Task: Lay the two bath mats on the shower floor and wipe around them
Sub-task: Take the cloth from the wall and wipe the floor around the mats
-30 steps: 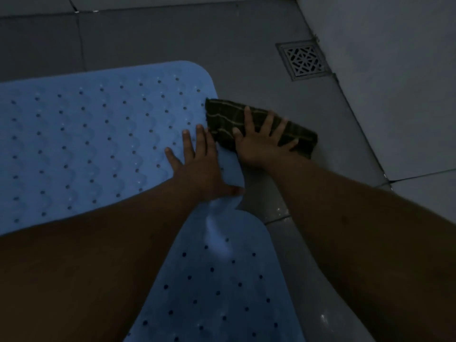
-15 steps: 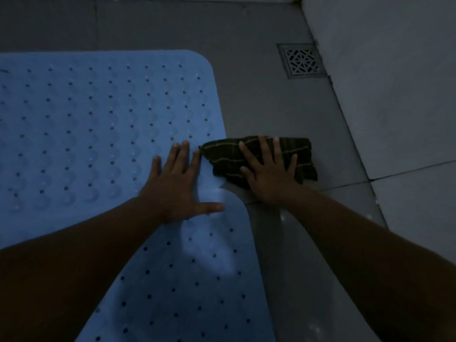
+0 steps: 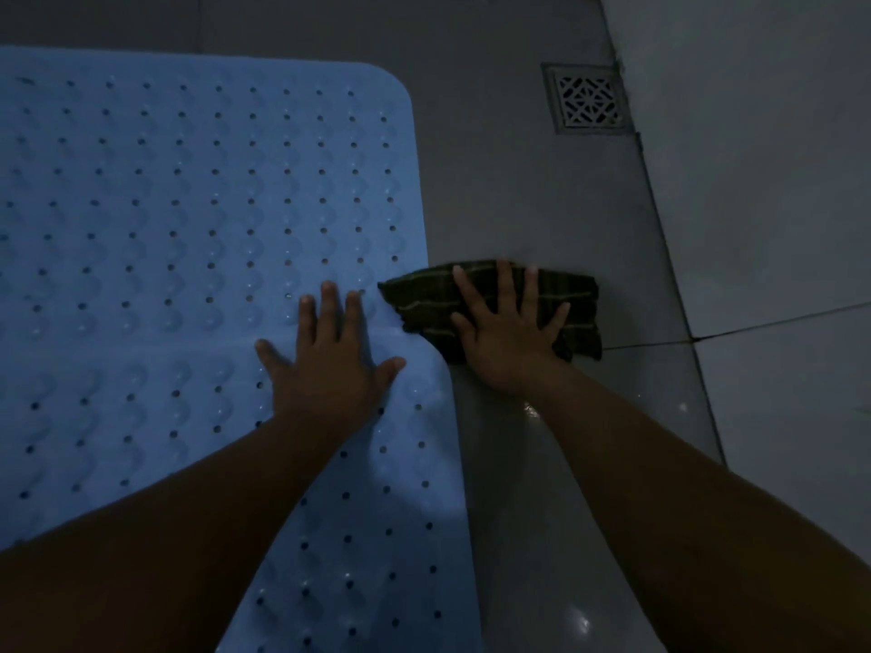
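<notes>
The light is dim, so colours and fine texture are hard to read, and both forearms cover much of the near part of the scene. Two light blue bath mats lie flat on the grey tiled shower floor [image 3: 495, 190]. The far bath mat [image 3: 188, 195] runs off the left edge, its long axis going left to right, with a rounded corner at far right. The near bath mat [image 3: 377, 534] meets it along a seam just under the left hand; it is cut off by the bottom edge and partly hidden by the left forearm, and its long axis appears to run near to far. Whether the mats overlap or only abut cannot be told. The left hand [image 3: 330, 365] presses flat on the seam, fingers straight and spread. The right hand [image 3: 506, 337], also flat with splayed fingers, presses a dark striped cloth [image 3: 572, 306] onto the floor just beside the mats' right edge; the cloth's left tip touches the far mat. A square floor drain [image 3: 587, 100] sits at far right, close to the pale wall [image 3: 754, 157].
</notes>
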